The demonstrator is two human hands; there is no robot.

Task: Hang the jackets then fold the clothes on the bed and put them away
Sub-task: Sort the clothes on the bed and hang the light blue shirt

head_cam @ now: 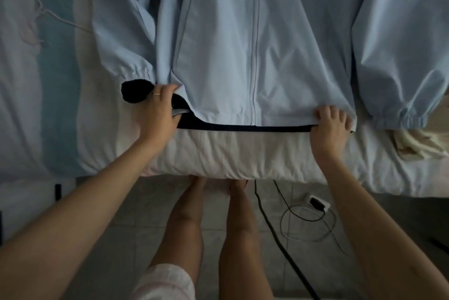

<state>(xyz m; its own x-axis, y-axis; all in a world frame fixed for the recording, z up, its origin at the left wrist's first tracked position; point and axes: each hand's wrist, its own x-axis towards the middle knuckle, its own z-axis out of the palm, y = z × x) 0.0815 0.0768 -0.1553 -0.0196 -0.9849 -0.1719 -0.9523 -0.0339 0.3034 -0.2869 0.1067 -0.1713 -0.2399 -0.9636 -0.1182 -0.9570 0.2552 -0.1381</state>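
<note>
Here we are at the bed (230,154), and the light blue jacket (243,44) lies spread flat across it at 12 o'clock, zip running down its middle. Our left hand (160,108) grips the hem corner at 9 o'clock, fingers (167,88) curled onto the fabric. Our right hand (331,125) clamps the opposite corner at 3 o'clock. A dark layer (218,126) peeks out under the hem. A wire hanger (48,12) lies at 10 o'clock, and cables (308,222) trail on the floor (121,239) at 5 o'clock.
</note>
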